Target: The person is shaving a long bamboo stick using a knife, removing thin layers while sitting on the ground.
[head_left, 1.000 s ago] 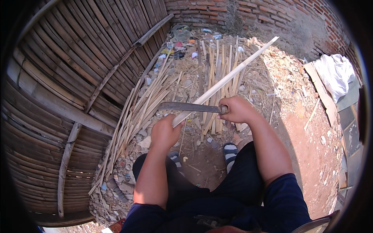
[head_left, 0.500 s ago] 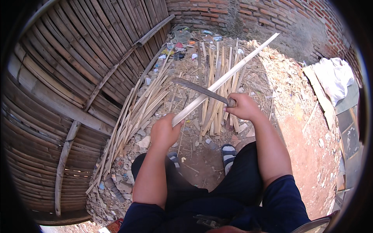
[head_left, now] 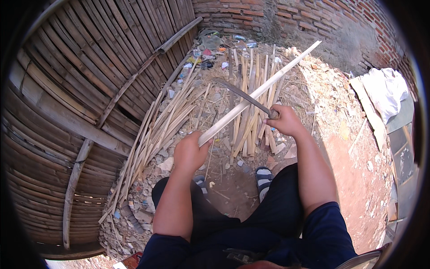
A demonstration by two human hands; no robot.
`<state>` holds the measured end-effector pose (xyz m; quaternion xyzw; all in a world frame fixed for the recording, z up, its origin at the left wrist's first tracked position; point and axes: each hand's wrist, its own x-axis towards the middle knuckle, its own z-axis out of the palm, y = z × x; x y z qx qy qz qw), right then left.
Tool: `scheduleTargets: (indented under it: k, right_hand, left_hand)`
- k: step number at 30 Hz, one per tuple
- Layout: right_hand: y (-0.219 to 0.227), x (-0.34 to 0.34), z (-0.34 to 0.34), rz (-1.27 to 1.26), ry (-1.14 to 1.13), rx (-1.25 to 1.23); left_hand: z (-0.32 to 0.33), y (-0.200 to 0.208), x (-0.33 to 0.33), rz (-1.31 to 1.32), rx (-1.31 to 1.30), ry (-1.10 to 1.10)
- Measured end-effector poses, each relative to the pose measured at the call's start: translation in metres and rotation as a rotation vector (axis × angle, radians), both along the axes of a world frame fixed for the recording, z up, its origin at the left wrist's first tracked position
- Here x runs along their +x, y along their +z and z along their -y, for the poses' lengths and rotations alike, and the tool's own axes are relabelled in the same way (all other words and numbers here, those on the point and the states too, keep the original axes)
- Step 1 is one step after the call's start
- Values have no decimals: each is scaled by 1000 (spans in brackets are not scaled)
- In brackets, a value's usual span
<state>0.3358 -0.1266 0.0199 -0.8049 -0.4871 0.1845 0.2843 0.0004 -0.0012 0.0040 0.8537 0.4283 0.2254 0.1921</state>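
My left hand (head_left: 191,151) is closed round the near end of a long pale strip, which looks like split bamboo (head_left: 280,74). The strip slants up and away to the right, its far end toward the brick wall. In my right hand (head_left: 284,120) is the handle of a machete (head_left: 243,94) with a long dark blade. The blade crosses the strip about midway along, its tip pointing to the far left. It appears to rest on or just above the strip; I cannot tell which. My fingers hide most of the handle.
Beneath the strip lies a pile of split strips (head_left: 245,134), with another bundle (head_left: 154,134) along the bamboo wall (head_left: 58,107) at left. A brick wall (head_left: 309,22) closes the far side. A white sack (head_left: 387,92) and boards stand at right. Rubble and litter cover the ground.
My right hand has moved slightly to the right with the machete, and the blade now crosses the strip farther along. My left hand and the strip have hardly moved.
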Motion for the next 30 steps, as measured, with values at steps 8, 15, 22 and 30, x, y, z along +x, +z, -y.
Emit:
scheduleTargets:
  k: [8,15,22,30]
  right_hand:
    - [11,-30,-8,184,264,-60]
    - [11,-44,-10,209,348,-82]
    - [1,-2,-2,73,92,10]
    - [9,-25,-8,154,222,-61]
  left_hand:
    - [0,0,1,-8,6,-18]
    - [0,-3,-2,-4,27,-23]
    - [0,1,1,-28,-23,0]
    - [-1,-2,0,-19,16,-18]
